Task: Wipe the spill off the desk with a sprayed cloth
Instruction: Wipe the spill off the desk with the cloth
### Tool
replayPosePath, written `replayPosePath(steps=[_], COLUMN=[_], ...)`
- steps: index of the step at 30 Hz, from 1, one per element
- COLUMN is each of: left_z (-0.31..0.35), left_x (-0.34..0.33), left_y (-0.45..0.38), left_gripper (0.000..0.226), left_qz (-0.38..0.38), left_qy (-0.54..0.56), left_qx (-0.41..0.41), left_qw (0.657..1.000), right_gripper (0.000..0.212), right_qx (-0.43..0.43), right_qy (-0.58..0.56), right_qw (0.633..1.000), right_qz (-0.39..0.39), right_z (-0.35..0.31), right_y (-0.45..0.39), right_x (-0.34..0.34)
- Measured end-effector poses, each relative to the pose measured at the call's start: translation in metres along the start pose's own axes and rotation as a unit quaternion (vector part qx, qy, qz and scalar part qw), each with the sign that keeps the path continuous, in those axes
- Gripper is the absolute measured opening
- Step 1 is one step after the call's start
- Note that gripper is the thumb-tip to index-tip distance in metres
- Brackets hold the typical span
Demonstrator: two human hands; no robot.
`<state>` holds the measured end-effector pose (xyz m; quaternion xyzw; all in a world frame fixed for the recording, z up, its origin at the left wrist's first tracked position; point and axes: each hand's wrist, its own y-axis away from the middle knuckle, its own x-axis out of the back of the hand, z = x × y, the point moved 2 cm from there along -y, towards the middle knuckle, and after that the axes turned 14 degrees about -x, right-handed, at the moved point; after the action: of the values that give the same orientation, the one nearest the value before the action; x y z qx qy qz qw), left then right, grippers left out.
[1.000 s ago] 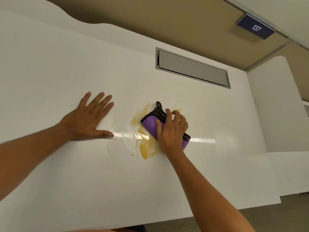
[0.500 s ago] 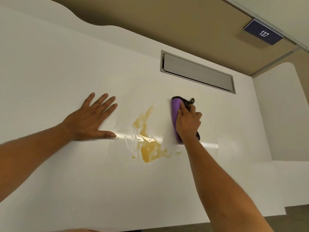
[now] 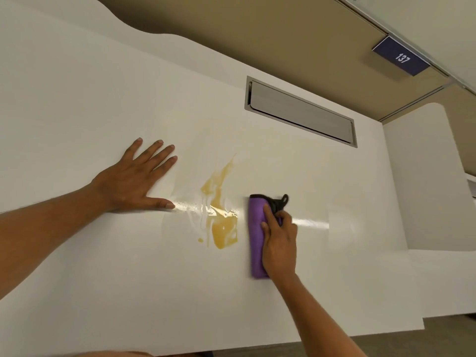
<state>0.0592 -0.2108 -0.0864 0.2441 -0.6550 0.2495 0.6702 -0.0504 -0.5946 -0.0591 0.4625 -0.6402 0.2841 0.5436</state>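
Observation:
An amber spill (image 3: 221, 215) lies in a streak and a pool on the white desk (image 3: 103, 279). Just to its right, my right hand (image 3: 279, 240) presses a folded purple cloth (image 3: 256, 235) with a black edge flat on the desk; the cloth's left edge is beside the pool. My left hand (image 3: 136, 179) rests flat on the desk to the left of the spill, fingers spread, holding nothing. A wet sheen runs across the desk between the two hands.
A grey rectangular flap (image 3: 300, 110) is set into the desk behind the spill. A white partition (image 3: 422, 176) rises at the right. A dark sign reading 137 (image 3: 400, 56) hangs on the wall at the upper right.
My right hand has slid the cloth off the spill, first to the right and far side, then back toward me along the pool's right edge. The spill's right part is wiped away. My left hand stays put.

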Motion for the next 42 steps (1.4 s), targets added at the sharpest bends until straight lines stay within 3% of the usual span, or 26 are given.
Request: replayPosePath(steps=[5,8,12,15,18,21,24,26,30,35,39,42], left_z=[0.001,0.001,0.0,-0.001,0.0,0.0,0.0,0.001,0.002,0.002,0.002,0.002], left_x=[0.0,0.0,-0.003,-0.003,-0.003,-0.003,-0.002,-0.001,0.0,-0.002,-0.002,-0.002], left_y=[0.001,0.0,0.0,0.0,-0.001,-0.001,0.0,0.0,-0.001,0.0,0.0,0.0], left_gripper=[0.119,0.119,0.119,0.118,0.119,0.119,0.119,0.119,0.12,0.12,0.118,0.117], left_qz=[-0.002,0.0,0.003,0.0,-0.001,-0.002,-0.002,-0.001,-0.005,-0.002,-0.004,-0.001], left_qy=[0.006,0.01,0.004,-0.002,-0.006,-0.007,-0.006,-0.003,-0.005,-0.002,-0.007,-0.004], left_qx=[0.008,0.007,0.005,0.005,0.003,0.002,0.006,0.005,0.006,0.008,0.01,0.01], left_qw=[1.0,1.0,1.0,1.0,1.0,1.0,1.0,1.0,1.0,1.0,1.0,1.0], right_gripper=[0.045,0.045,0.043,0.045,0.045,0.041,0.038,0.038,0.059,0.048,0.048,0.049], right_qx=[-0.096,-0.06,0.028,0.057,0.007,-0.096,-0.167,-0.164,-0.067,0.014,-0.008,-0.02], right_qy=[-0.066,-0.058,-0.043,-0.035,-0.025,-0.074,-0.115,-0.125,-0.042,0.049,0.066,0.025], right_qw=[0.992,0.995,0.998,0.997,0.999,0.991,0.977,0.976,0.997,0.997,0.994,0.997], right_qz=[0.041,0.046,0.041,0.039,0.039,0.051,0.068,0.063,0.026,0.061,0.088,0.077], right_z=[-0.008,-0.044,-0.073,-0.048,0.014,0.072,0.084,0.066,0.017,-0.027,-0.022,-0.026], right_y=[-0.11,-0.137,-0.096,-0.031,0.016,0.016,0.014,0.033,0.072,-0.011,-0.109,-0.133], right_x=[0.016,0.006,-0.012,-0.024,-0.02,0.003,0.016,0.011,-0.018,-0.018,0.004,0.004])
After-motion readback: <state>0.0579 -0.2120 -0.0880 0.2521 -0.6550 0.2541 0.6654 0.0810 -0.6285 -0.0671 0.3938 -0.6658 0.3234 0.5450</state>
